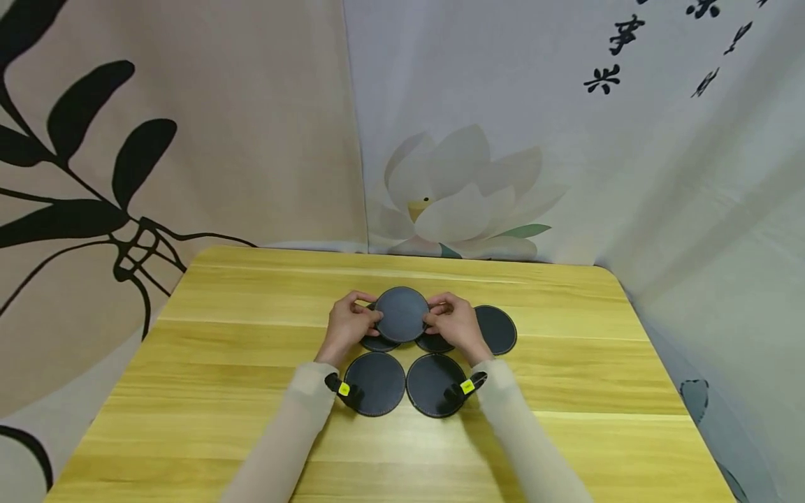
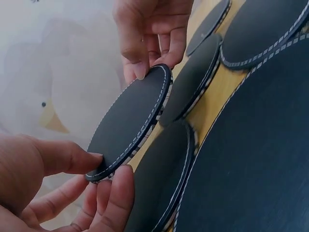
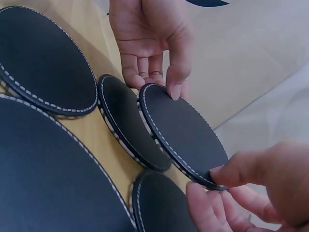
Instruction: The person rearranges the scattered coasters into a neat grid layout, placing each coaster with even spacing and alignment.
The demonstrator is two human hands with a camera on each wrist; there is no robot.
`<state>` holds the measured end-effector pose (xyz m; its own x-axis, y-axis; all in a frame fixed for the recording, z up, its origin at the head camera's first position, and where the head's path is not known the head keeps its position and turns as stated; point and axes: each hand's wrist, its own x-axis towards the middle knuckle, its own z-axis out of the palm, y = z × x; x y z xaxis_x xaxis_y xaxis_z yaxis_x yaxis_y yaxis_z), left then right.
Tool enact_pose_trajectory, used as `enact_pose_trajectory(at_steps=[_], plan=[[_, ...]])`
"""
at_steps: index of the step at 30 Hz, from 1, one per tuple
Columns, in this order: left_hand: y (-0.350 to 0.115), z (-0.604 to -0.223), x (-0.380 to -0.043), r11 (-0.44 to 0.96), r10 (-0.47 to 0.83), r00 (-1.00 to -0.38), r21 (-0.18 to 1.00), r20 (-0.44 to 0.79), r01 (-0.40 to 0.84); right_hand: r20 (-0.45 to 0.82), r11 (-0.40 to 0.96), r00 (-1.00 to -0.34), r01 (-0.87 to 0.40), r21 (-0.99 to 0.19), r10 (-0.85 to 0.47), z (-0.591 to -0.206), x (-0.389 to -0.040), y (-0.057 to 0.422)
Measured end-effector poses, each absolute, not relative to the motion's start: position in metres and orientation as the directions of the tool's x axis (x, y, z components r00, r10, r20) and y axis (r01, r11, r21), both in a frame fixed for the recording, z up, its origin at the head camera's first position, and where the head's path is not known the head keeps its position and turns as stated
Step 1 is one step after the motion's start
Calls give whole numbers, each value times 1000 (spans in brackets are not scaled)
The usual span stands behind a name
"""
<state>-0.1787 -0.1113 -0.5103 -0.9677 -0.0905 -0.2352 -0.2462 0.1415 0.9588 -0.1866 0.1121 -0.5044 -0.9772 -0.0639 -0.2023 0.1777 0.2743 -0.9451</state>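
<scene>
Both hands hold one round black coaster point(image 1: 401, 314) between them, raised over the others. My left hand point(image 1: 349, 324) pinches its left edge, thumb on top and fingers beneath. At the opposite edge my right hand point(image 1: 454, 323) pinches it the same way. White stitching runs round its rim, and a checked side edge shows in the left wrist view. Partly covered by it in the head view are a coaster point(image 1: 379, 344) on the left and a coaster point(image 1: 434, 343) on the right, both lying on the table.
Nearer the body, a left front coaster point(image 1: 374, 384) and a right front coaster point(image 1: 434, 385) lie side by side under the wrists. Another coaster point(image 1: 497, 330) lies beyond the right hand. The wooden table point(image 1: 251, 391) ends at a printed cloth backdrop point(image 1: 264, 140).
</scene>
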Motion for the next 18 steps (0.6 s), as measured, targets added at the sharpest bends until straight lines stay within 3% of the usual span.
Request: enact_pose_trajectory(at_steps=[18], plan=[[-68,-512,-162,160,-59,-980,968,-188,-195,-228,290,-974,213,-933,-17,-505,-162,157]])
